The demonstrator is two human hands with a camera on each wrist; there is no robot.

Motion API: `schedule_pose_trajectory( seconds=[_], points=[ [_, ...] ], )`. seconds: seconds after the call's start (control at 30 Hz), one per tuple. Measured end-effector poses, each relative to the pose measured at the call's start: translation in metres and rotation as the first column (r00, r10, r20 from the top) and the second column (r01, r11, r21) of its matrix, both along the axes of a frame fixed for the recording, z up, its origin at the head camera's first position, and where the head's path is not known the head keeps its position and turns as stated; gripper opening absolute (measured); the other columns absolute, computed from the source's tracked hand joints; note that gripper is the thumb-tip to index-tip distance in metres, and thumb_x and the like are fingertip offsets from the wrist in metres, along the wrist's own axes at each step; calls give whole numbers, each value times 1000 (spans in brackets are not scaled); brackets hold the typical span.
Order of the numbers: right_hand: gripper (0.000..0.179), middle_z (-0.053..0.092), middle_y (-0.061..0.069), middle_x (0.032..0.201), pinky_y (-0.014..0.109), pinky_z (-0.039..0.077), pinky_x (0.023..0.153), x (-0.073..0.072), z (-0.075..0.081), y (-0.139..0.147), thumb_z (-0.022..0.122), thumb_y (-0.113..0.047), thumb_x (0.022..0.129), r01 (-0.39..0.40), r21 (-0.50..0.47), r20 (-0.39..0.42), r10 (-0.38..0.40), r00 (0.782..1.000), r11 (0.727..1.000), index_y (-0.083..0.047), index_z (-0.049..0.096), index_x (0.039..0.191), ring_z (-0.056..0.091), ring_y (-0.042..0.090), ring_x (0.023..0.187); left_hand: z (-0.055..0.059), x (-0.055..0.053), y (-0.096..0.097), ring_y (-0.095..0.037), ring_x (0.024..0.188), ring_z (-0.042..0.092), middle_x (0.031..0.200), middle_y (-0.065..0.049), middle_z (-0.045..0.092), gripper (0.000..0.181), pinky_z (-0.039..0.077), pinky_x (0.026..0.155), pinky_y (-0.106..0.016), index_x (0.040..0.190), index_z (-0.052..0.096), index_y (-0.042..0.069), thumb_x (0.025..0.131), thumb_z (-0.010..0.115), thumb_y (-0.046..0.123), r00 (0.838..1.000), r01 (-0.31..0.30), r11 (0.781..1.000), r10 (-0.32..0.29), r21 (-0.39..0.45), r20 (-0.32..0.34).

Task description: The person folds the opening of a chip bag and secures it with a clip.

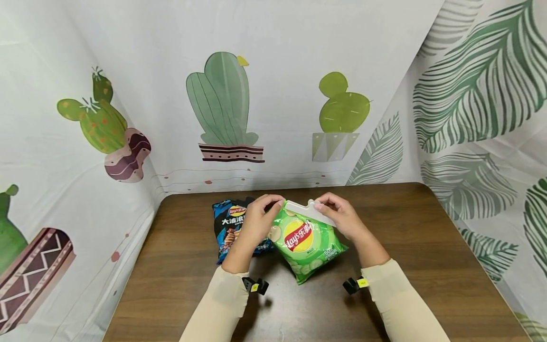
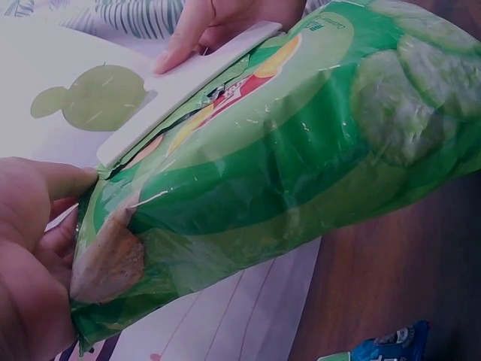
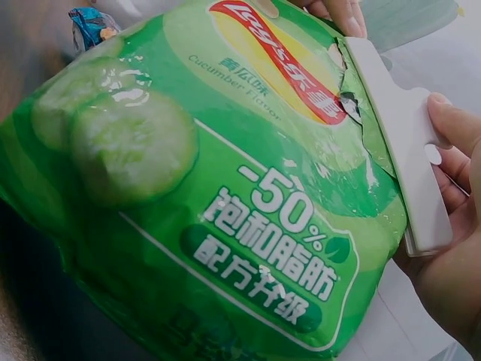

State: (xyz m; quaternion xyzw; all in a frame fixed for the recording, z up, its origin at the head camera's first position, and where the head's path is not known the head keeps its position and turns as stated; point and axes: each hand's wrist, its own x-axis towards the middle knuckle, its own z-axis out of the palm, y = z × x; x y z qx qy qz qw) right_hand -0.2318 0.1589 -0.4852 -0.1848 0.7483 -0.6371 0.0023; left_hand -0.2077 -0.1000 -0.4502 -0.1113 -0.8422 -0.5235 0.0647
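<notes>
A green Lay's potato chip bag [image 1: 305, 242] is tilted in front of the person, above the table. Across its top lies a white bag clip [image 1: 295, 207], long and flat with a raised tab. My left hand [image 1: 256, 218] pinches the bag's top left corner beside the clip's end. The right hand [image 1: 344, 218] grips the clip near its tab, thumb on the outer face. In the right wrist view, the bag's foil [image 3: 353, 109] looks torn along the clip [image 3: 394, 135]. Some right fingers are hidden behind the clip.
A blue and black Lay's bag [image 1: 226, 235] lies on the brown wooden table [image 1: 171, 285], partly covered by the left hand and forearm. A white cloth printed with cacti and leaves [image 1: 290, 95] hangs behind the table's far edge. Cameras are strapped to both wrists.
</notes>
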Motion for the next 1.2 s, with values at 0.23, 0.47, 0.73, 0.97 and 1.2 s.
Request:
schedule_pose_trajectory(
  seconds=[0.23, 0.47, 0.73, 0.97, 1.2],
  points=[
    [17, 65, -10, 94, 21, 48, 69, 0, -1, -2, 62, -10, 100, 0, -3, 13, 0, 1000, 1000, 5, 65, 108, 56, 6, 82, -1, -1, 0, -14, 96, 63, 111, 5, 70, 22, 54, 79, -33, 113, 76, 23, 102, 61, 36, 999, -11, 1000, 11, -2, -34],
    [18, 65, -8, 94, 21, 47, 69, 0, 2, -5, 62, -12, 100, 9, 4, 16, -9, 1000, 1000, 4, 65, 108, 55, 8, 81, -1, -2, 0, -12, 90, 63, 109, 6, 70, 23, 54, 70, -26, 113, 77, 23, 101, 62, 35, 998, -24, 1000, 25, 7, -56],
    [18, 65, -8, 93, 21, 46, 70, -1, 2, -8, 62, -13, 100, 14, -3, 23, -14, 1000, 1000, 3, 65, 107, 54, 7, 81, -2, -3, 0, -11, 94, 62, 110, 6, 69, 22, 52, 70, -24, 116, 77, 26, 101, 62, 33, 997, -9, 1000, 11, 22, -78],
    [19, 64, -9, 92, 21, 46, 69, -2, 3, -10, 63, -12, 100, 14, -29, 39, -13, 999, 999, 5, 65, 108, 54, 7, 80, -3, -3, 0, -11, 96, 61, 110, 6, 68, 23, 50, 71, -25, 117, 76, 27, 102, 60, 33, 997, -12, 1000, 13, 14, -73],
    [24, 64, -10, 92, 21, 48, 69, 0, 4, -10, 62, -15, 101, 20, -30, 94, -17, 995, 999, 6, 64, 113, 55, 6, 80, -2, -3, 0, -12, 100, 64, 111, 5, 69, 24, 54, 77, -25, 118, 76, 24, 102, 61, 34, 998, -11, 1000, 12, 10, -67]
  ],
)
